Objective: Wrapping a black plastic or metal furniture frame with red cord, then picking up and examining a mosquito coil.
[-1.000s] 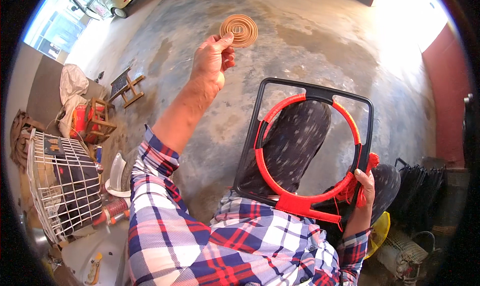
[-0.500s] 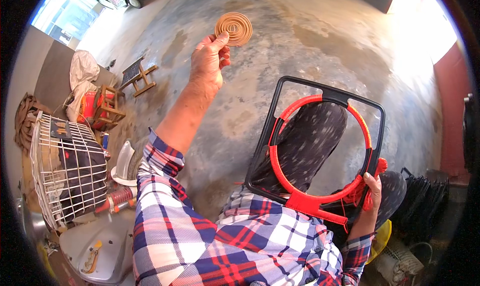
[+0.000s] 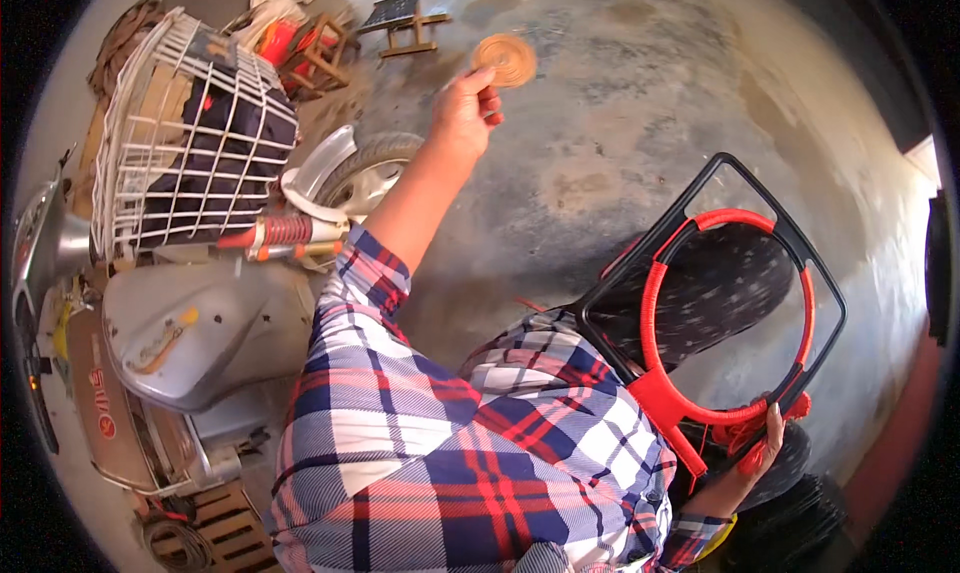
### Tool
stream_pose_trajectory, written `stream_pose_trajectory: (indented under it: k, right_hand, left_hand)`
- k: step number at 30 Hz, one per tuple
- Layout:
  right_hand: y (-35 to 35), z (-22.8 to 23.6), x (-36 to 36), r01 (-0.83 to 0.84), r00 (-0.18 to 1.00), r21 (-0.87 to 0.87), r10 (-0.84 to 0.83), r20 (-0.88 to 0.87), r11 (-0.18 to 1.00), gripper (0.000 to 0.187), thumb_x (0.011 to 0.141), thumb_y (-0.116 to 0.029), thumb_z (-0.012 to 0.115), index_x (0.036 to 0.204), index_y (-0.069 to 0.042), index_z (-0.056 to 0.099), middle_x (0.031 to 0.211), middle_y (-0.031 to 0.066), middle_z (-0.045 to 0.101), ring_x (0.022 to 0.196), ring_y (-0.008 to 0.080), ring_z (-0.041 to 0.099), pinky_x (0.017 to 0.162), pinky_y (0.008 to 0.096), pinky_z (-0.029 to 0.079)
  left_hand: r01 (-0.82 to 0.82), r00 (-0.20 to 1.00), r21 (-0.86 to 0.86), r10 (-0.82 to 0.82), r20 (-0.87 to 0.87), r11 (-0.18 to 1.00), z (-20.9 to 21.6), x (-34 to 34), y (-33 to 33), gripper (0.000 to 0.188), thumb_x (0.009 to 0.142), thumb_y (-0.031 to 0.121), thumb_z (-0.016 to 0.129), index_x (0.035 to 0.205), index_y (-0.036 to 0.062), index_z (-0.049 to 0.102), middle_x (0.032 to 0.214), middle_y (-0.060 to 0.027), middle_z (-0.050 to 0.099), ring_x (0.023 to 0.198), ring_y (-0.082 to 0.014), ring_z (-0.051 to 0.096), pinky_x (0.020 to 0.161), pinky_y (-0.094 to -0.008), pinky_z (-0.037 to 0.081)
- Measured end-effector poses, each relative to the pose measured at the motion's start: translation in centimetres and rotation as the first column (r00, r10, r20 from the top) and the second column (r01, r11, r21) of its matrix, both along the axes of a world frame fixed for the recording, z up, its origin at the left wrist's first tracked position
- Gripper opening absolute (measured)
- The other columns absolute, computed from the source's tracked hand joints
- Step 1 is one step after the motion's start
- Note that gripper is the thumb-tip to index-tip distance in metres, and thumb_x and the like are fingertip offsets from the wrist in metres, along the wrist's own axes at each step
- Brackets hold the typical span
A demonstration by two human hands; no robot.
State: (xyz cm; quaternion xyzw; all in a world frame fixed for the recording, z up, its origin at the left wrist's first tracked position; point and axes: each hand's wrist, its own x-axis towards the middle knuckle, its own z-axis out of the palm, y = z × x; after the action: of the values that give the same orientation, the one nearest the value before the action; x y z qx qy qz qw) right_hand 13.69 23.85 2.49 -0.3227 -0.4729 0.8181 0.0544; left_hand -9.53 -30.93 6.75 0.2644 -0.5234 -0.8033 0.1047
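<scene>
My left hand [image 3: 464, 118] is stretched out ahead and to the left over the floor. It pinches the near edge of a flat tan spiral coil [image 3: 505, 60] between thumb and fingers. At the lower right, my right hand [image 3: 765, 453] grips the lower corner of a black rectangular frame [image 3: 722, 157], thumb on top. Fixed inside the frame is a ring wrapped in red cord [image 3: 650, 318], with bare black stretches between the wraps. A broad red tab [image 3: 665, 403] joins the ring's near side. Loose red cord [image 3: 735, 435] bunches beside my right hand. The frame rests over my knee.
To the left stand a white wire basket [image 3: 215, 178] holding dark cloth and a grey scooter [image 3: 200, 323] with its wheel [image 3: 375, 173]. Farther off are a folding stool [image 3: 405, 23] and a wooden stool [image 3: 325, 58]. A slatted pallet [image 3: 235, 523] lies lower left.
My view has swung left, bringing more of the scooter into sight. The framed ring appears farther right and more tilted. Both hands keep their holds.
</scene>
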Motion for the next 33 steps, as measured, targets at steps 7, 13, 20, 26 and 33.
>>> stream_pose_trajectory:
  k: [7,13,20,26,33]
  right_hand:
    - [2.0,-1.2,-0.4,-0.099,0.994,-0.028,0.097,-0.051,0.995,0.022,0.092,-0.015,0.067,0.108,0.001,0.064,0.089,0.006,0.067,0.074,0.0162,0.065,0.068,0.0297,0.056]
    - [1.8,-0.8,-0.4,-0.073,0.997,0.022,0.074,-0.026,0.997,0.023,0.093,-0.017,0.066,0.109,0.0,0.064,0.089,0.0065,0.067,0.076,0.017,0.065,0.07,0.0299,0.055]
    - [1.8,-1.4,-0.2,-0.015,0.999,-0.012,0.015,-0.039,1.0,0.023,0.093,-0.019,0.066,0.108,0.0,0.064,0.089,0.0071,0.068,0.074,0.0189,0.066,0.068,0.0322,0.056]
    - [2.9,-2.5,0.2,-0.072,0.994,-0.032,0.069,-0.083,0.997,0.024,0.094,-0.018,0.065,0.109,0.0,0.064,0.091,0.0079,0.068,0.075,0.0189,0.067,0.069,0.0324,0.057]
    - [3.6,-3.6,0.5,-0.047,0.993,-0.023,0.044,-0.106,0.999,0.023,0.094,-0.016,0.066,0.109,0.001,0.064,0.093,0.0075,0.069,0.077,0.018,0.067,0.07,0.0323,0.057]
  left_hand:
    - [-0.384,0.924,0.087,0.382,0.039,0.919,-5.2,7.2,-11.3,0.017,0.086,0.024,0.071,0.083,0.0159,0.057,0.064,0.0034,0.05,0.055,-0.0125,0.048,0.053,-0.0337,0.04]
    - [-0.6,0.798,0.196,0.596,0.084,0.776,-6.4,10.2,-18.4,0.024,0.089,0.026,0.069,0.074,0.0145,0.054,0.063,0.003,0.049,0.054,-0.0139,0.046,0.055,-0.0338,0.041]
    - [-0.701,0.71,0.192,0.698,0.097,0.687,-8.3,11.6,-22.9,0.022,0.091,0.029,0.067,0.08,0.0136,0.055,0.065,0.0043,0.048,0.055,-0.0113,0.044,0.054,-0.0314,0.039]
    - [-0.713,0.697,0.211,0.71,0.104,0.669,-8.8,10.7,-22.9,0.022,0.089,0.026,0.068,0.078,0.0135,0.054,0.063,0.0047,0.047,0.053,-0.0111,0.044,0.052,-0.0311,0.038]
    - [-0.707,0.706,0.177,0.7,0.113,0.685,-8.6,9.8,-23.0,0.027,0.087,0.024,0.07,0.072,0.013,0.051,0.061,0.0047,0.046,0.049,-0.011,0.042,0.053,-0.0307,0.038]
